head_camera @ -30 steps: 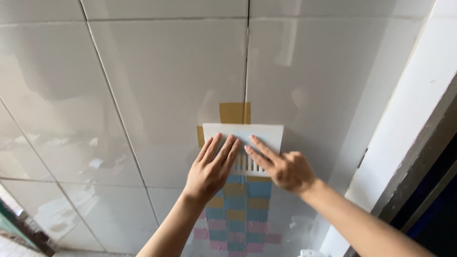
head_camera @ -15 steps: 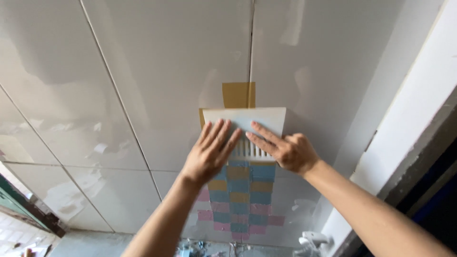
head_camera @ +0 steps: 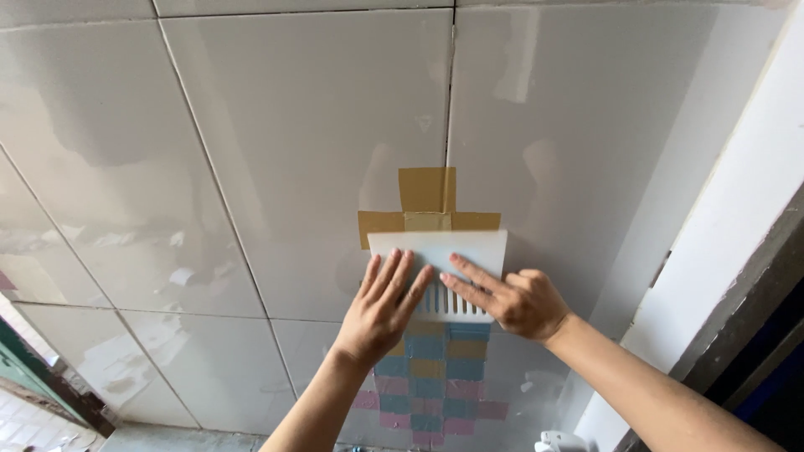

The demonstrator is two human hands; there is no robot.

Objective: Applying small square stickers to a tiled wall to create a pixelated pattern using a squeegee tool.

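A white rectangular vent cover (head_camera: pixel 444 255) with slots along its lower part lies flat against the glossy white tiled wall (head_camera: pixel 301 142). My left hand (head_camera: pixel 383 308) presses on its lower left with fingers spread flat. My right hand (head_camera: pixel 511 300) presses on its lower right, index and middle fingers stretched across the slots. Brown tape strips (head_camera: pixel 425 201) stick to the wall just above the cover. Under my hands, a patch of small blue, yellow and pink mosaic tiles (head_camera: pixel 431 381) runs down the wall.
A white door or window frame (head_camera: pixel 720 243) runs diagonally at the right, with a dark edge (head_camera: pixel 754 335) beyond it. A white object (head_camera: pixel 559 441) shows at the bottom. Floor and a green edge (head_camera: pixel 25 377) appear at the lower left.
Both hands and the vent cover have stayed together on the wall. The view has tilted, so more of the tape and the upper wall shows.
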